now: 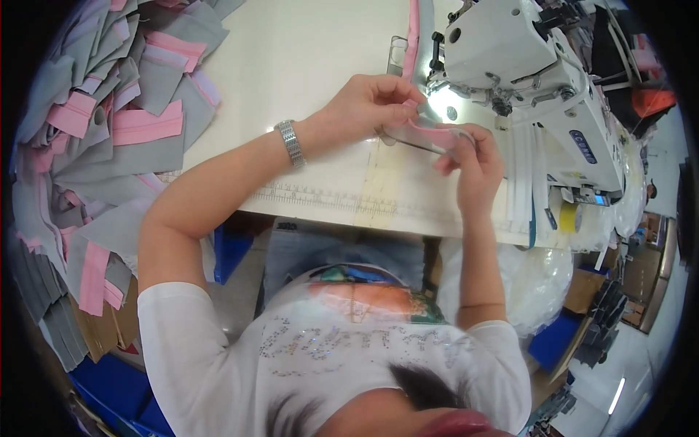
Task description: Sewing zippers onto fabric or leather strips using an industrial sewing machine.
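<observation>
Nearby, ruler markings point(320, 197) are seen along the front of the desk point(291, 44). Just past them, one part of a pink-and-grey strip point(435, 135) is pinched in the right hand point(477, 156); another seems gripped between thumb and fingertips of the left hand point(389, 105), so the strip is held between both hands, beside the lit needle area of the sewing machine point(502, 51). Beyond, a pink length point(413, 36) is laid out, so the work is judged partway along; the held section seems unfinished, though stitches cannot be made out.
</observation>
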A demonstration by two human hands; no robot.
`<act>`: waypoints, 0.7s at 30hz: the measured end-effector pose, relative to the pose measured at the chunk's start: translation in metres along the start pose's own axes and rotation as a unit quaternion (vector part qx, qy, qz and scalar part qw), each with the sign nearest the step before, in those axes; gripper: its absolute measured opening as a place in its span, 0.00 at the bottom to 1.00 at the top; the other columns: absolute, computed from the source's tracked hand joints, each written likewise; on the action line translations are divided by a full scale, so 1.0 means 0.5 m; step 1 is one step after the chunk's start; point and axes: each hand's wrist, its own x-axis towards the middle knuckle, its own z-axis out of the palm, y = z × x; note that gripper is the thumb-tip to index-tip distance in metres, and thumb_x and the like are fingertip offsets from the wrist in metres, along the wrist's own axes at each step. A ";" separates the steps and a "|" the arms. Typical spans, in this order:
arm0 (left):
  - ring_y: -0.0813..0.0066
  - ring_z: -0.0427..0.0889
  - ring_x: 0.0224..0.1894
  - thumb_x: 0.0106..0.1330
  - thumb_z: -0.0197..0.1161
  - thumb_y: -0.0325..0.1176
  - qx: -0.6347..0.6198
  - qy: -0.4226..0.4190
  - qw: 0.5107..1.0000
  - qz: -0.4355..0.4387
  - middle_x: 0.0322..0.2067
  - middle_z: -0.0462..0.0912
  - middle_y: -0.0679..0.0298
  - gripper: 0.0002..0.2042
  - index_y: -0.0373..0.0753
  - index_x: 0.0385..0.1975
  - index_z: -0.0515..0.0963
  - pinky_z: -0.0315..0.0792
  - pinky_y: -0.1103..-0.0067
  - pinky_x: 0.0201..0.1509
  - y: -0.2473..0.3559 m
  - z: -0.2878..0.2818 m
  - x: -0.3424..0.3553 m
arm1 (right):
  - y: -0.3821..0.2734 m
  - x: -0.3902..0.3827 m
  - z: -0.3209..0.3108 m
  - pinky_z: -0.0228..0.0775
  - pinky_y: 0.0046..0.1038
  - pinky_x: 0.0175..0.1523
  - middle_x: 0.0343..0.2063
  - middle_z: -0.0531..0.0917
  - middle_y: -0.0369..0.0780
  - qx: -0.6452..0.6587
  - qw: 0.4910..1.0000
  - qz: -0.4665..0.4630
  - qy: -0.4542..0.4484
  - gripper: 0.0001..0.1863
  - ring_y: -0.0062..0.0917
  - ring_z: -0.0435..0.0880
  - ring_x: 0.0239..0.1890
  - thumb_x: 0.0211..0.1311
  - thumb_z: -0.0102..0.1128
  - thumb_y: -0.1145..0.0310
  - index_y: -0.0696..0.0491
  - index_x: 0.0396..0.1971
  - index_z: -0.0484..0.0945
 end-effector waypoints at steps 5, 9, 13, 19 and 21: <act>0.87 0.75 0.32 0.65 0.59 0.31 0.003 0.000 1.000 0.007 0.32 0.80 0.68 0.12 0.35 0.46 0.76 0.71 0.87 0.38 -0.004 0.000 -0.004 | -0.013 0.004 0.021 0.74 0.17 0.34 0.37 0.81 0.40 0.084 0.996 -0.002 -0.013 0.13 0.24 0.84 0.34 0.57 0.59 0.78 0.60 0.43 0.74; 0.85 0.77 0.35 0.65 0.59 0.30 -0.003 -0.007 1.000 0.020 0.33 0.81 0.67 0.11 0.35 0.45 0.76 0.72 0.87 0.40 -0.003 -0.005 -0.007 | -0.009 0.005 0.023 0.71 0.15 0.30 0.36 0.79 0.38 0.027 0.999 -0.036 -0.013 0.12 0.21 0.83 0.29 0.56 0.62 0.75 0.60 0.41 0.76; 0.84 0.79 0.37 0.64 0.59 0.29 0.029 -0.007 0.999 0.026 0.34 0.81 0.67 0.11 0.34 0.45 0.76 0.73 0.87 0.42 0.001 -0.002 -0.007 | -0.007 0.020 0.010 0.60 0.14 0.23 0.30 0.77 0.35 -0.052 0.998 0.017 -0.035 0.07 0.13 0.73 0.20 0.56 0.63 0.73 0.58 0.34 0.79; 0.83 0.80 0.39 0.65 0.58 0.28 0.037 -0.040 0.998 0.042 0.34 0.80 0.67 0.10 0.34 0.44 0.76 0.74 0.86 0.43 0.001 -0.002 -0.006 | -0.012 0.045 -0.003 0.54 0.15 0.24 0.19 0.72 0.28 -0.115 0.981 0.087 -0.126 0.11 0.09 0.64 0.19 0.58 0.62 0.62 0.56 0.32 0.79; 0.84 0.79 0.38 0.65 0.58 0.27 0.059 -0.039 0.997 0.002 0.34 0.80 0.67 0.10 0.35 0.44 0.76 0.75 0.86 0.42 0.007 0.001 -0.009 | -0.014 0.048 -0.004 0.55 0.15 0.25 0.18 0.72 0.27 -0.122 0.978 0.092 -0.140 0.13 0.09 0.64 0.21 0.58 0.62 0.60 0.55 0.32 0.79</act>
